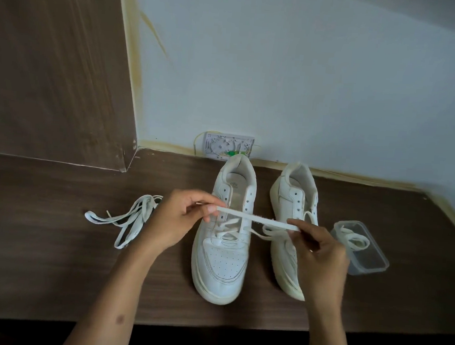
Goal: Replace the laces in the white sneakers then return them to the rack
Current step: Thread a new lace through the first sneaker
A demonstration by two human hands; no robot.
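Loose white laces [128,219] heaped at left on dark wood counter [38,239]. Left hand [179,220] pinches one end of a flat white lace [255,219], right hand [315,250] pinches the other; lace stretched taut above left sneaker [222,253], partly threaded at lower eyelets. Right sneaker [290,201] just beside. Clear plastic container [363,262] at far right holds a coiled lace [354,241].
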